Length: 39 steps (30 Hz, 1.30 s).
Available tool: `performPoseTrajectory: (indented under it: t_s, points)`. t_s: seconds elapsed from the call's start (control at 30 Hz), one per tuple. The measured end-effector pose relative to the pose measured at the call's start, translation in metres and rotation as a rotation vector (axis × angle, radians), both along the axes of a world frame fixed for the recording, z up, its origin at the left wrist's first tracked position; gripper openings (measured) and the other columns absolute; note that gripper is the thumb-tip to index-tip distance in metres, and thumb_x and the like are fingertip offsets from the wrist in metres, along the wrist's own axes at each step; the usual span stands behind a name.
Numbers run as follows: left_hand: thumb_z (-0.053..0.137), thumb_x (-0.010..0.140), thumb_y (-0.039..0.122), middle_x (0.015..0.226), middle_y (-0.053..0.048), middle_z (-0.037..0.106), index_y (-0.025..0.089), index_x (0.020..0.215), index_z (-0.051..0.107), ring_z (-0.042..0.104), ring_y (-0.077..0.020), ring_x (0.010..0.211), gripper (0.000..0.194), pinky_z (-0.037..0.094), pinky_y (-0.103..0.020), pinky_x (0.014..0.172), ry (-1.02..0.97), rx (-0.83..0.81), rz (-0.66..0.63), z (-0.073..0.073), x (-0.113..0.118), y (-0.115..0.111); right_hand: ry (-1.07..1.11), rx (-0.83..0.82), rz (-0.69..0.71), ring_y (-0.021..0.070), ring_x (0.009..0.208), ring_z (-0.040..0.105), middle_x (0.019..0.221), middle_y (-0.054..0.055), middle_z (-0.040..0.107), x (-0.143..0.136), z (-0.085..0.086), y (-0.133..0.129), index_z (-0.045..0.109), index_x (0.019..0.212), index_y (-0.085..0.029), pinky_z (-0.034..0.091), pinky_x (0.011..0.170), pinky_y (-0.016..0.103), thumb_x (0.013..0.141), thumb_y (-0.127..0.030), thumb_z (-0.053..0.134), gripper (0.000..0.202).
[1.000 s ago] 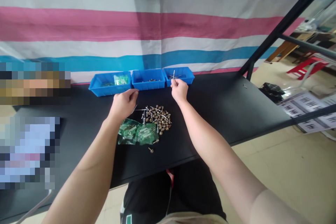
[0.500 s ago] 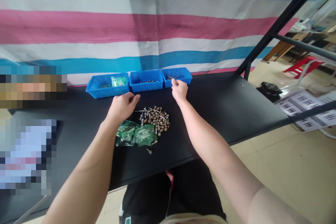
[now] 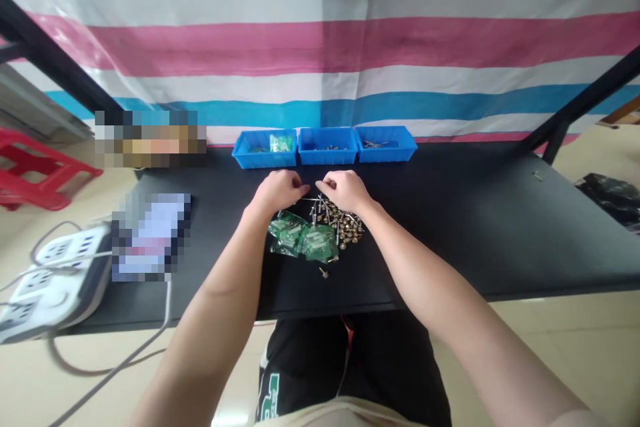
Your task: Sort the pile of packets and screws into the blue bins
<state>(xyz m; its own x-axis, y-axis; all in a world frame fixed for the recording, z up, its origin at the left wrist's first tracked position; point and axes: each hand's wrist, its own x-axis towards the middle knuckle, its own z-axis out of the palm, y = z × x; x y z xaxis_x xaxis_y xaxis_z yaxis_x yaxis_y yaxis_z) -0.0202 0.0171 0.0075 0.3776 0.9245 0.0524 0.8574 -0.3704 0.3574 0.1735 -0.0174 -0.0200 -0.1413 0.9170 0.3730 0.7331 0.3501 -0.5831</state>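
Observation:
On the black table lies a pile of brass-coloured, round-headed screw-like pieces (image 3: 350, 227) mixed with thin silver pins resembling blind rivets (image 3: 314, 213). My left hand (image 3: 281, 191) is closed at the pile's upper left, thumb against curled fingers. Facing it, my right hand (image 3: 346, 191) is closed over the pile's far edge, thumb and fingertips together. Anything in either grip is too small or hidden to make out. Two clear-and-green plastic packets (image 3: 320, 243) with silver pieces inside lie beside the pile. One loose brass piece (image 3: 325, 273) sits nearer the table's front edge.
Three blue bins stand along the back: the left bin (image 3: 265, 159) holds a green packet, the middle bin (image 3: 327, 155) small pieces, the right bin (image 3: 387, 154) thin pins. A white power strip (image 3: 55, 273) with cables and a pixelated object (image 3: 150, 237) are at left.
My right hand has moved from the right bin back to the pile, close to my left hand. My left hand stays by the pile. The view has turned left, bringing the power strip into sight.

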Motion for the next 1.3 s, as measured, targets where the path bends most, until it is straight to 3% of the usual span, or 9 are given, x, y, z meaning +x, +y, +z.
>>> performPoseTrajectory:
  t_s: [0.13, 0.47, 0.6, 0.7, 0.83, 1.03, 1.17, 1.3]
  points:
    - [0.063, 0.078, 0.046, 0.084, -0.012, 0.072, 0.018, 0.078, 0.073, 0.067, -0.0291, 0.091, 0.029, 0.052, -0.037, 0.079, 0.118, 0.024, 0.02, -0.001, 0.002, -0.003, -0.043, -0.052, 0.052, 0.0136, 0.059, 0.053, 0.064, 0.001, 0.065, -0.006, 0.001, -0.005, 0.066, 0.067, -0.02, 0.03, 0.059, 0.027, 0.088, -0.036, 0.062, 0.027]
    - [0.046, 0.093, 0.033, 0.099, -0.014, 0.072, 0.016, 0.088, 0.074, 0.066, -0.0289, 0.102, 0.033, 0.05, -0.037, 0.089, 0.29, -0.03, -0.058, 0.002, 0.008, -0.009, 0.109, -0.103, 0.075, 0.0125, 0.057, 0.05, 0.057, 0.0, 0.061, -0.005, -0.004, -0.001, 0.064, 0.062, -0.019, 0.032, 0.059, 0.026, 0.086, -0.034, 0.062, 0.028]
    - [0.046, 0.094, 0.031, 0.094, -0.014, 0.069, 0.015, 0.085, 0.069, 0.065, -0.0274, 0.097, 0.029, 0.05, -0.038, 0.09, 0.092, -0.02, -0.068, 0.001, 0.008, -0.007, 0.163, -0.103, 0.086, 0.0128, 0.059, 0.055, 0.062, 0.0, 0.065, -0.002, -0.005, 0.001, 0.068, 0.069, -0.018, 0.035, 0.059, 0.026, 0.086, -0.032, 0.062, 0.022]
    - [0.047, 0.092, 0.028, 0.093, -0.012, 0.065, 0.016, 0.083, 0.064, 0.063, -0.0244, 0.091, 0.022, 0.05, -0.038, 0.087, -0.134, 0.029, -0.093, 0.0, 0.011, -0.006, 0.181, -0.041, 0.07, 0.0132, 0.062, 0.056, 0.068, 0.0, 0.067, 0.0, -0.006, 0.002, 0.073, 0.091, -0.018, 0.038, 0.061, 0.025, 0.085, -0.029, 0.062, 0.016]
    - [0.047, 0.092, 0.026, 0.09, -0.009, 0.062, 0.018, 0.08, 0.054, 0.06, -0.021, 0.087, 0.016, 0.049, -0.035, 0.083, -0.332, 0.096, -0.141, 0.002, 0.017, -0.011, 0.158, 0.088, 0.127, 0.0135, 0.066, 0.057, 0.086, 0.003, 0.071, -0.001, -0.003, -0.001, 0.07, 0.115, -0.019, 0.042, 0.065, 0.026, 0.087, -0.025, 0.059, 0.03]
    - [0.046, 0.095, 0.025, 0.075, -0.002, 0.064, 0.019, 0.088, 0.051, 0.057, -0.0149, 0.069, 0.011, 0.043, -0.028, 0.066, -0.467, 0.025, -0.12, 0.007, 0.019, -0.018, 0.13, 0.138, 0.157, 0.016, 0.073, 0.059, 0.093, 0.006, 0.07, -0.005, 0.0, -0.005, 0.072, 0.11, -0.019, 0.046, 0.071, 0.028, 0.094, -0.031, 0.055, 0.026]
    - [0.053, 0.092, 0.031, 0.07, -0.001, 0.061, 0.018, 0.081, 0.053, 0.053, -0.0134, 0.065, 0.017, 0.04, -0.027, 0.063, -0.523, 0.061, -0.109, 0.009, 0.019, -0.019, 0.146, 0.191, 0.139, 0.0159, 0.072, 0.059, 0.09, 0.007, 0.07, -0.005, -0.002, -0.004, 0.072, 0.106, -0.017, 0.046, 0.072, 0.028, 0.095, -0.03, 0.054, 0.026]
    - [0.057, 0.09, 0.035, 0.061, 0.003, 0.053, 0.019, 0.091, 0.053, 0.045, -0.0114, 0.055, 0.017, 0.034, -0.026, 0.055, -0.657, -0.005, -0.112, 0.007, 0.019, -0.018, 0.197, 0.214, 0.082, 0.0164, 0.072, 0.06, 0.088, 0.007, 0.07, -0.004, -0.003, -0.002, 0.07, 0.114, -0.016, 0.047, 0.071, 0.029, 0.095, -0.038, 0.055, 0.032]
